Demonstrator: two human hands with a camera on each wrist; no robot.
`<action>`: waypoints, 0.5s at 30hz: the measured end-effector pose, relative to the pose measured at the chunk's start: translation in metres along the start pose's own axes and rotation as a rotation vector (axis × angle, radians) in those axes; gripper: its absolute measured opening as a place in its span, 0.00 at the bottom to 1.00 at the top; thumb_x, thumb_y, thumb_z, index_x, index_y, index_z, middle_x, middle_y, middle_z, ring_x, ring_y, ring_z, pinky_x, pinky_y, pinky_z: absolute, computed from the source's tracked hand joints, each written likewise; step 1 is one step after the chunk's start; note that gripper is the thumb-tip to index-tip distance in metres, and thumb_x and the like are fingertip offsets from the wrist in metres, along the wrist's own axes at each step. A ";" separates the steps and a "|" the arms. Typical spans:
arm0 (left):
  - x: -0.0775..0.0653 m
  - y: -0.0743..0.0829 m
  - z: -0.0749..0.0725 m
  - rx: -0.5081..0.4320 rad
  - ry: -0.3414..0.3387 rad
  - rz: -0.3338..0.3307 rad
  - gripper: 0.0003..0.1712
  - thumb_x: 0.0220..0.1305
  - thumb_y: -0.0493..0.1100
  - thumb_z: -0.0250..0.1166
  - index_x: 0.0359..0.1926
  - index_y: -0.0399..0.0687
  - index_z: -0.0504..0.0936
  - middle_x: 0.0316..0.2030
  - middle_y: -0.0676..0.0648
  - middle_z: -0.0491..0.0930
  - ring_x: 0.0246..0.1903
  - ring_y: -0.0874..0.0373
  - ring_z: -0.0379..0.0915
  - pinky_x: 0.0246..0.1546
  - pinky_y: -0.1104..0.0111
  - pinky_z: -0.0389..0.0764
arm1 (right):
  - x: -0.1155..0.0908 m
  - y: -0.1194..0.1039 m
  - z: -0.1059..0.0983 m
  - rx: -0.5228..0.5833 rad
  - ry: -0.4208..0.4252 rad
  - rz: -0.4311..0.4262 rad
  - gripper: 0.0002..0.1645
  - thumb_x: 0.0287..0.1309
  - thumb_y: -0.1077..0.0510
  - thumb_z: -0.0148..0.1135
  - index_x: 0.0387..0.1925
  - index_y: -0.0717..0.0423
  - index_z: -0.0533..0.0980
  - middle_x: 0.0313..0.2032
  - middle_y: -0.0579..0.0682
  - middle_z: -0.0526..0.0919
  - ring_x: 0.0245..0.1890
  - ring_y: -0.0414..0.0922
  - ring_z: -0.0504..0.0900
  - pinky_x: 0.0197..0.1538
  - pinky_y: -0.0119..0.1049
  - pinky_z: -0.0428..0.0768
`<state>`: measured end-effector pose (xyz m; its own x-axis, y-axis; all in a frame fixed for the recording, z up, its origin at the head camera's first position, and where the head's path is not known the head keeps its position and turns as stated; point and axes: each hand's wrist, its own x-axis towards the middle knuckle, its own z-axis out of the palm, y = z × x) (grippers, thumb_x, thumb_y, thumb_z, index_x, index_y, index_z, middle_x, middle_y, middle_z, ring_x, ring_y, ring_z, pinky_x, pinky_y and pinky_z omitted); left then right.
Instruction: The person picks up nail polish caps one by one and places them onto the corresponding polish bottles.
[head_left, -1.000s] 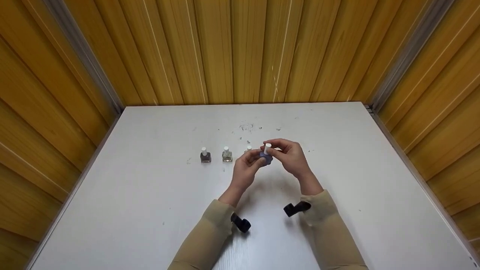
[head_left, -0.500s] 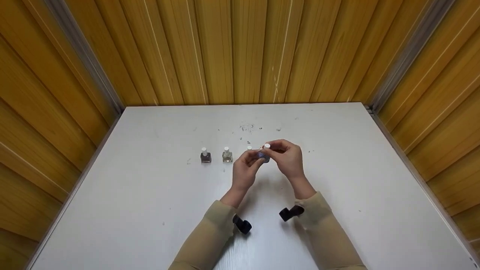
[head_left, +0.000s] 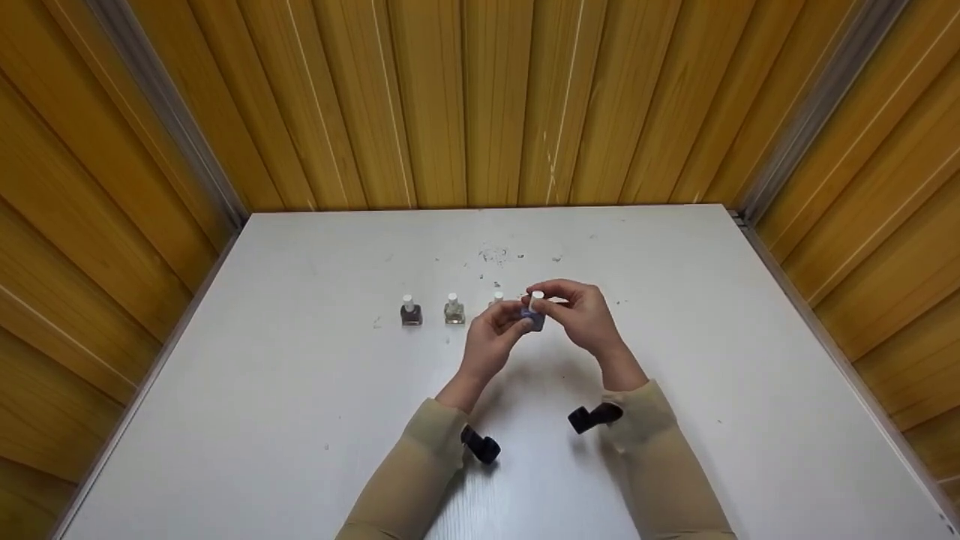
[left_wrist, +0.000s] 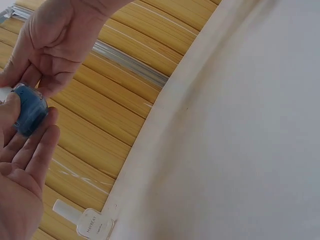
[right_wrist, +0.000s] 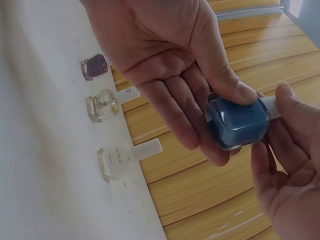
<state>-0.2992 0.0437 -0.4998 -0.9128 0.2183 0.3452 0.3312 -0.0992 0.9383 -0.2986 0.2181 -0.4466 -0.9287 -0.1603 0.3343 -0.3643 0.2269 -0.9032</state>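
Note:
A nail polish bottle of blue lacquer [right_wrist: 237, 122] is held above the table between both hands. My left hand [head_left: 487, 345] grips its glass body, thumb on the near side and fingers behind. My right hand [head_left: 590, 319] pinches the white cap [head_left: 537, 299] between thumb and fingers. In the right wrist view the cap sits at the bottle's neck; the threads cannot be made out. Left of the hands stand a dark purple polish bottle [head_left: 411, 315], a clear one [head_left: 454, 312] and a whitish one [right_wrist: 117, 160], the last partly hidden behind my left hand in the head view.
The white table [head_left: 262, 390] has small dark marks [head_left: 493, 256] beyond the bottles. Yellow wood-look panels [head_left: 427, 105] wall it in at the back and sides. A black wrist camera [head_left: 484, 448] is strapped at each sleeve.
My right hand swung slightly left, then back to the right, its fingers staying at the cap. The blue bottle shifted a little with it. My left hand hardly moved; the standing bottles are unchanged.

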 end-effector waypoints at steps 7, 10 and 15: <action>0.000 -0.003 0.004 0.054 0.088 0.054 0.16 0.66 0.31 0.69 0.53 0.29 0.80 0.50 0.32 0.85 0.52 0.42 0.86 0.53 0.70 0.86 | 0.000 0.000 0.013 -0.057 0.171 0.036 0.10 0.57 0.61 0.76 0.40 0.61 0.88 0.39 0.58 0.90 0.37 0.34 0.86 0.43 0.26 0.86; -0.001 -0.004 0.005 0.076 0.124 0.069 0.15 0.65 0.31 0.69 0.52 0.30 0.81 0.49 0.33 0.86 0.52 0.43 0.86 0.52 0.70 0.86 | -0.001 0.000 0.017 -0.046 0.225 0.061 0.09 0.55 0.62 0.78 0.38 0.60 0.88 0.35 0.55 0.90 0.35 0.35 0.87 0.40 0.27 0.86; -0.002 -0.006 0.006 0.121 0.165 0.092 0.16 0.65 0.33 0.70 0.52 0.32 0.82 0.48 0.35 0.87 0.51 0.44 0.87 0.52 0.71 0.86 | -0.001 0.000 0.024 -0.010 0.276 0.064 0.10 0.52 0.62 0.79 0.37 0.60 0.88 0.32 0.52 0.90 0.33 0.38 0.88 0.37 0.28 0.86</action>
<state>-0.2974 0.0495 -0.5057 -0.9007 0.0512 0.4313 0.4323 0.0083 0.9017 -0.2959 0.1954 -0.4531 -0.9332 0.1217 0.3381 -0.3033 0.2376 -0.9228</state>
